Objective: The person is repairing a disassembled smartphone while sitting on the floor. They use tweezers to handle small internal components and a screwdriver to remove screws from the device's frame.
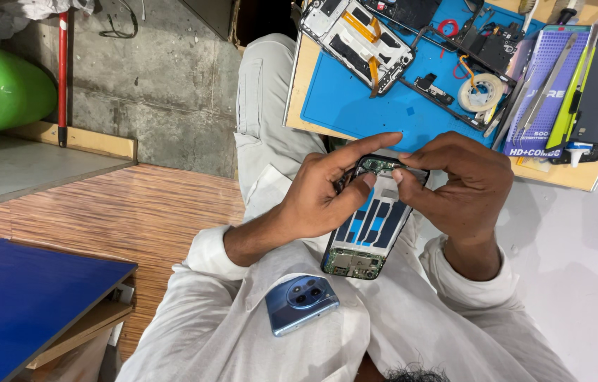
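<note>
Your left hand (pixel 320 194) is gripping the opened phone frame (pixel 370 223) along its left edge, index finger stretched over the top end and thumb pressing onto the inner plate; your right hand (pixel 458 184) is pinching at the top right corner of the same frame, fingertips closed on something too small to make out. You are holding the frame over your lap, just below the near edge of the blue work mat (pixel 355 106), clear of the table.

To do this step well, you are best keeping the left grip firm but off the circuit boards, letting the frame rest against your palm while the right fingertips are working slowly at the top end; pulling hard there could be straining a thin cable or connector, so I would judge short, gentle movements safest.

Looking at the frame: it is lying open with its black rim showing, blue strips running across the middle plate, 1 green circuit board (pixel 352 263) sitting at the lower end and a smaller board under your fingertips at the top. A blue back cover (pixel 300 304) with its round camera ring is resting on your lap near the frame's lower end; a second opened phone (pixel 355 39) is lying at the mat's far left corner.
</note>
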